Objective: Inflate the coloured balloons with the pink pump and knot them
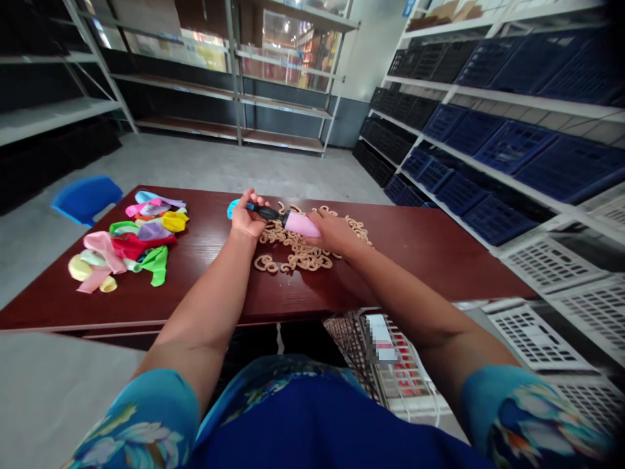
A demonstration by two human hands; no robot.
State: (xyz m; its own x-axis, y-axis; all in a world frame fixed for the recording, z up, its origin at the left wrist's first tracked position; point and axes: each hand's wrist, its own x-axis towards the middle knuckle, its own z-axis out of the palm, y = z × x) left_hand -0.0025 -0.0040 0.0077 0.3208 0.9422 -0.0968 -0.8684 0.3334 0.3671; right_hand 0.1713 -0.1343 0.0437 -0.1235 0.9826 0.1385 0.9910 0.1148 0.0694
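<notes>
A black-handled tool with a blue end lies across my left hand, whose thumb and fingers are curled around it. Over the tool's other end is a pink sleeve-like piece, and my right hand grips that piece at its right end. Beneath and around both hands, many tan curled pieces are spread on the dark red table. On the table's left part lies a loose pile of coloured fabric-like pieces, in pink, red, green, yellow and purple.
A blue chair stands behind the table's left edge. Metal shelves line the back. Blue crates fill racks at the right, with white crates lower down. A white basket sits below the table's front edge.
</notes>
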